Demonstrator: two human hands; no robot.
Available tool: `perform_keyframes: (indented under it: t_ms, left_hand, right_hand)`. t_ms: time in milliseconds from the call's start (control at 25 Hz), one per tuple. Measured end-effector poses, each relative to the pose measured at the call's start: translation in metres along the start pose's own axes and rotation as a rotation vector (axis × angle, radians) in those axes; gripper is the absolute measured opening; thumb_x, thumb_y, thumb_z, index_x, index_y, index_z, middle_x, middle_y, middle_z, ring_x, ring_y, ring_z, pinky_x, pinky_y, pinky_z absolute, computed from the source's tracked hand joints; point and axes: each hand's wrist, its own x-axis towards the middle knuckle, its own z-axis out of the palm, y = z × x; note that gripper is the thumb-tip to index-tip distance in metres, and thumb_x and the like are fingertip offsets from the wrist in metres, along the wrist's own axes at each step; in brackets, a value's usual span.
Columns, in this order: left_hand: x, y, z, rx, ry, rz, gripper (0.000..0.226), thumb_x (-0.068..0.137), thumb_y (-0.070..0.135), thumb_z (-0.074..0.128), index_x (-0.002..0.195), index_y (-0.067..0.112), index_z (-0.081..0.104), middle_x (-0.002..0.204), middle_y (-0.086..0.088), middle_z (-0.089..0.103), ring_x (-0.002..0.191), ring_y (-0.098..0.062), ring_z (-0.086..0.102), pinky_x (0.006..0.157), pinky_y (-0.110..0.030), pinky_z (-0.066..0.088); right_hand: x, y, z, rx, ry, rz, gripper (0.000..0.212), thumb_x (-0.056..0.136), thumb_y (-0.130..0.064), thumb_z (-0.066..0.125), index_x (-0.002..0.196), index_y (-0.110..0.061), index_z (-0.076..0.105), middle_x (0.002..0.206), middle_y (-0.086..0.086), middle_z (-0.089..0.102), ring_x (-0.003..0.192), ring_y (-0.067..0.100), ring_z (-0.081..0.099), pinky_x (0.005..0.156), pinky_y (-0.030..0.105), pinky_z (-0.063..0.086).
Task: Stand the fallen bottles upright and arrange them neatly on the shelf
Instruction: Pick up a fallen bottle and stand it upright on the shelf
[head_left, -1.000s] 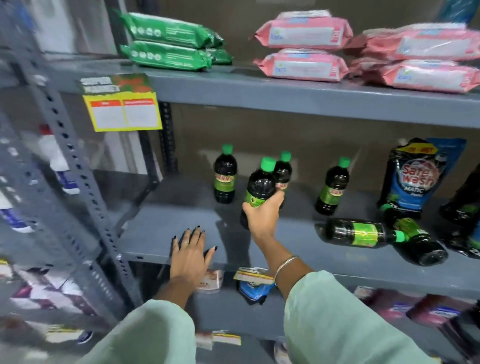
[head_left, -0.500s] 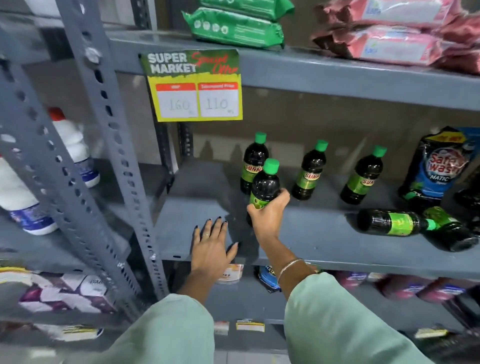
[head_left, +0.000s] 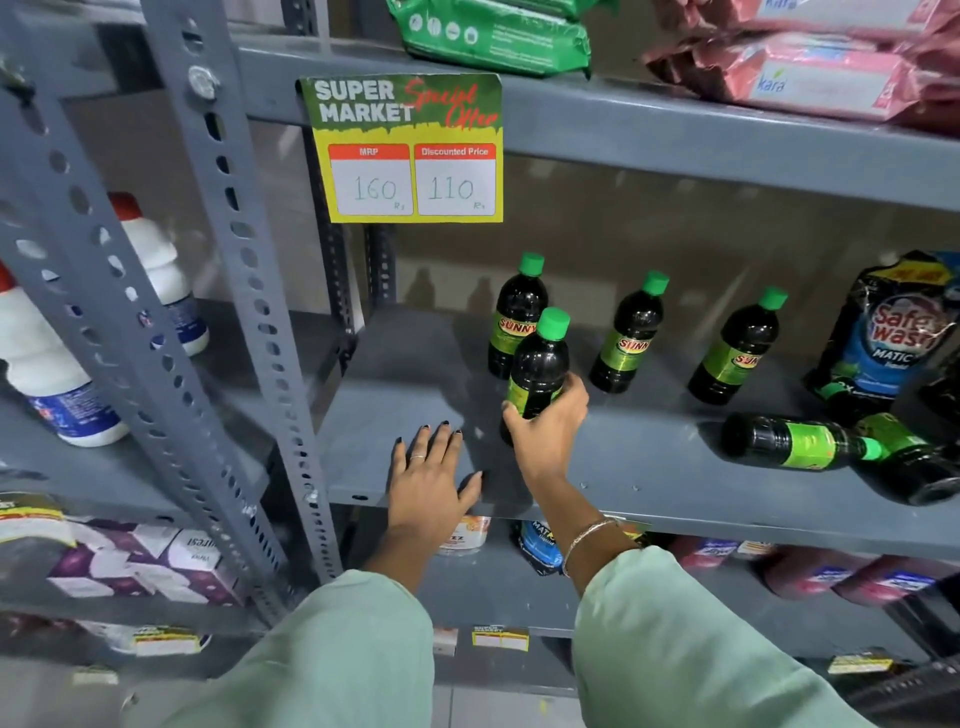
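Our right hand is wrapped around an upright bottle near the shelf front — seemingly to line it up; our left hand rests flat, fingers spread, bracing us.

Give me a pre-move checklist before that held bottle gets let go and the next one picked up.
1. Right hand grips the held bottle: ok.
2. Held bottle upright: ok.
3. Its base seated on the shelf: cannot tell, hand hides it.
4. Left hand flat on the shelf, holding nothing: ok.
5. Three back bottles standing, nearest: ok.
6. Fallen bottle stood up: not ok; another lies beside it.
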Motion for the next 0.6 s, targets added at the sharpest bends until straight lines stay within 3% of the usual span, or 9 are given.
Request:
perform_keyframes:
  t_ms: [80, 200, 400, 600]
  left_hand:
    - [0.0, 0.0, 0.0, 0.006, 0.002, -0.002, 0.065, 0.09, 0.056, 0.021, 0.144, 0.02, 0.016, 0.157, 0.001, 0.018, 0.144, -0.021, 0.011, 0.116, -0.047, 0.005]
    - [0.0, 0.0, 0.001, 0.006, 0.005, -0.002, 0.064, 0.09, 0.055, 0.021, 0.145, 0.021, 0.015, 0.157, 0.001, 0.017, 0.144, -0.021, 0.012, 0.116, -0.047, 0.006]
    - [0.0, 0.001, 0.001, 0.001, 0.008, -0.012, 0.064, 0.09, 0.055, 0.022, 0.145, 0.022, 0.014, 0.157, 0.002, 0.017, 0.144, -0.019, 0.011, 0.116, -0.046, 0.005]
    - [0.0, 0.0, 0.002, -0.009, 0.008, -0.017, 0.063, 0.09, 0.054, 0.024, 0.145, 0.022, 0.016, 0.157, 0.002, 0.018, 0.144, -0.019, 0.012, 0.116, -0.046, 0.005]
  right_hand:
    - [0.0, 0.003, -0.002, 0.008, -0.032, -0.005, 0.082, 0.069, -0.012, 0.073, 0.137, -0.004, 0.027, 0.131, 0.015, 0.04, 0.126, 0.027, 0.033, 0.093, 0.017, 0.028]
    - [0.0, 0.006, -0.005, 0.086, -0.129, 0.038, 0.079, 0.072, -0.009, 0.07, 0.138, -0.007, 0.027, 0.129, 0.015, 0.047, 0.12, 0.029, 0.047, 0.102, 0.041, 0.042]
    - [0.003, 0.014, -0.011, -0.018, -0.104, 0.007, 0.081, 0.066, -0.019, 0.081, 0.13, -0.006, 0.034, 0.124, 0.01, 0.042, 0.121, 0.022, 0.034, 0.097, 0.026, 0.031]
    - [0.002, 0.017, -0.011, 0.017, -0.145, 0.054, 0.072, 0.065, -0.013, 0.076, 0.125, -0.01, 0.037, 0.115, 0.007, 0.05, 0.115, 0.026, 0.046, 0.093, 0.038, 0.045]
